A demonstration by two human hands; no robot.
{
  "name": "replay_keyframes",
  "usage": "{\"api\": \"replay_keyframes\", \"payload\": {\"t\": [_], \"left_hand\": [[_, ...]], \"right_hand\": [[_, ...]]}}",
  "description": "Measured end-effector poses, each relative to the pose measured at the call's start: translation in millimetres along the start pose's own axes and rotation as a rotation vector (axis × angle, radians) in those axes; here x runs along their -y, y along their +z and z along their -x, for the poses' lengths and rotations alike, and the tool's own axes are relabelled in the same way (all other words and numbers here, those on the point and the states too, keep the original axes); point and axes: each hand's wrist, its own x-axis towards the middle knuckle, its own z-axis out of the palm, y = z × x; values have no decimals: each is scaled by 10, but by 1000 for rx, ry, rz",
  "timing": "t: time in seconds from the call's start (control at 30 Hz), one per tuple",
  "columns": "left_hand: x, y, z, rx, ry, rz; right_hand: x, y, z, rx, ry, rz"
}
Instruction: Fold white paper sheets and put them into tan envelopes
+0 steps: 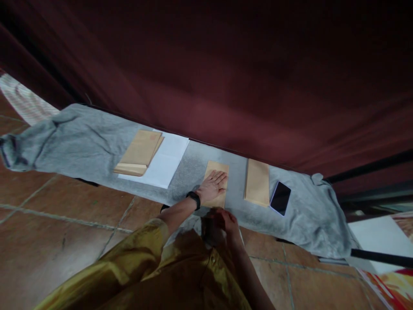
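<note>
My left hand (213,186) lies flat with its fingers spread on a tan paper envelope (219,167) in the middle of the grey cloth. A dark band is round its wrist. Just below the envelope's near edge is my right hand (229,221), fingers bent; whether it holds anything is too dark to tell. To the left, brown envelopes (138,148) rest on white paper sheets (167,157). On the right side, a stack of tan envelopes (257,183) lies beside a phone (280,198) with a dark screen.
Grey cloth (87,142) covers the long narrow surface and bunches at both ends. A dark red curtain (209,99) hangs along its far edge. Tiled floor (80,241) shows below, with a black bar (382,257) and white board (383,241) at the right.
</note>
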Motion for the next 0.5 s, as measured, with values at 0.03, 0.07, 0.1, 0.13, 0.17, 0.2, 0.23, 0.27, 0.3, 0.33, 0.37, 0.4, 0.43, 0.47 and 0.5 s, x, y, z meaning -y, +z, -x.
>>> {"api": "replay_keyframes", "payload": {"t": [0.03, 0.07, 0.1, 0.13, 0.17, 0.2, 0.23, 0.27, 0.3, 0.33, 0.37, 0.4, 0.43, 0.47, 0.5], "left_hand": [[4, 5, -6, -6, 14, 14], [7, 12, -11, -13, 23, 29], [8, 21, -16, -19, 30, 45], [8, 30, -21, -24, 36, 61], [8, 40, -26, -26, 44, 76], [8, 48, -31, -27, 50, 89], [9, 54, -35, -27, 55, 98], [11, 58, -38, -23, 59, 103], [15, 59, -41, -18, 61, 102], [22, 58, -43, -10, 62, 96], [31, 55, -45, 2, 65, 88], [44, 52, -48, 14, 69, 81], [59, 48, -52, 24, 74, 79], [75, 45, -59, 29, 77, 82], [93, 44, -71, 29, 78, 89]], "right_hand": [[-1, -12, 10, -49, -135, 111], [-3, -21, 18, -84, -279, 234], [-9, -28, 24, -102, -417, 363], [-20, -35, 27, -100, -535, 489], [-37, -41, 27, -81, -627, 608], [-62, -48, 24, -50, -697, 716], [-93, -57, 19, -19, -748, 812], [-127, -68, 13, 7, -784, 893], [-164, -79, 8, 28, -808, 960], [-198, -92, 3, 40, -824, 1010], [-228, -104, 0, 42, -835, 1044], [-251, -114, -3, 37, -845, 1065], [-266, -122, -4, 32, -852, 1078], [-275, -127, -5, 28, -858, 1088], [-277, -130, -5, 25, -861, 1096]]}}
